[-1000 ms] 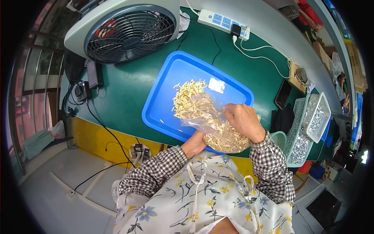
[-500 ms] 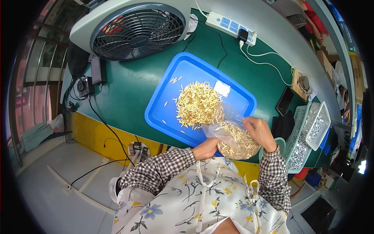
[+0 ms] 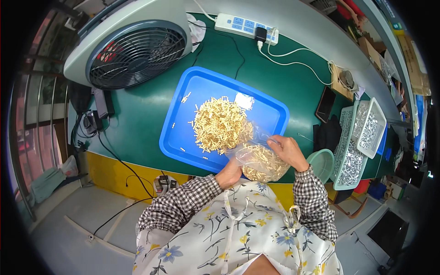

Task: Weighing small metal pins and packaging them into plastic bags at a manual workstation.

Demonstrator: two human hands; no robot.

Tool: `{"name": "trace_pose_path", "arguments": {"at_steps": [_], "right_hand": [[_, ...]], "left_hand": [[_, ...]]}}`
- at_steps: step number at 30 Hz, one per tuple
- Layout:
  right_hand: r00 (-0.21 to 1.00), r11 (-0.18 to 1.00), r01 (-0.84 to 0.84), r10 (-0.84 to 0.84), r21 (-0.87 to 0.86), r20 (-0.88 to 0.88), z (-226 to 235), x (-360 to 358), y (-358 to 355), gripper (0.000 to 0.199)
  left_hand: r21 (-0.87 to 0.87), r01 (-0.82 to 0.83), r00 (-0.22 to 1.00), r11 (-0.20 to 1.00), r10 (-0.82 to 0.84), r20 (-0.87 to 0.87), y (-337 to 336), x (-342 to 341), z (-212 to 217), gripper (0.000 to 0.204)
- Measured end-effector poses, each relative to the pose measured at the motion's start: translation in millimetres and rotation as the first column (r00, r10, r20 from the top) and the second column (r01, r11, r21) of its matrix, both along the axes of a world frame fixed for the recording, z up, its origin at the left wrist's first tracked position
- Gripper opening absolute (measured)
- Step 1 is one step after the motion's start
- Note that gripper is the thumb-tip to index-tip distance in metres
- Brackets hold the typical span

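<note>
A clear plastic bag [image 3: 262, 164] holds many small brass-coloured metal pins. My left hand [image 3: 230, 173] grips the bag's left side, beside the near edge of the blue tray [image 3: 176, 137]. On the right, my right hand [image 3: 289, 152] pinches the bag's upper edge. The bag's mouth leans over the tray toward a big heap of brass pins [image 3: 220, 123]. Several stray pins lie toward the tray's left side. A small white packet [image 3: 244, 101] rests in the tray beside the heap.
A fan [image 3: 137, 57] stands at the back left, a white power strip [image 3: 245, 25] at the back. To the right are a phone [image 3: 326, 104], a black cloth [image 3: 327, 134], a green bowl [image 3: 322, 166] and a green basket [image 3: 343, 176] with silver parts; a white basket [image 3: 378, 149] sits on it.
The whole scene has shifted left in the picture as the view turned. Both hands still hold the bag in nearly the same place by the tray.
</note>
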State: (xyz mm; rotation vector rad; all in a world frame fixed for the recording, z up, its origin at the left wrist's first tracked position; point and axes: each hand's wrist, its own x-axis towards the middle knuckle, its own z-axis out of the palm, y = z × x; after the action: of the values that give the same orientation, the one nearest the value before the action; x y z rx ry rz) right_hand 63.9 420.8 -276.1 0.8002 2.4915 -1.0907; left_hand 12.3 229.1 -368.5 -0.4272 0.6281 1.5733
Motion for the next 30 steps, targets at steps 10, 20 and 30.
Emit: {"name": "trace_pose_path", "arguments": {"at_steps": [10,20,30], "right_hand": [[0.916,0.917,-0.399,0.399,0.001,-0.043,-35,-4,29,0.037],[0.919,0.909,-0.374,0.390,-0.183,0.061,-50,-19,27,0.061],[0.999,0.841,-0.012,0.029,-0.541,0.023,-26,-6,23,0.050]], "left_hand": [[0.008,0.025,0.999,1.000,-0.025,0.044,6,-9,15,0.038],[0.000,0.040,0.997,0.999,-0.040,0.072,7,-14,39,0.042],[0.202,0.130,0.990,0.971,-0.139,0.032,6,-4,27,0.048]]}}
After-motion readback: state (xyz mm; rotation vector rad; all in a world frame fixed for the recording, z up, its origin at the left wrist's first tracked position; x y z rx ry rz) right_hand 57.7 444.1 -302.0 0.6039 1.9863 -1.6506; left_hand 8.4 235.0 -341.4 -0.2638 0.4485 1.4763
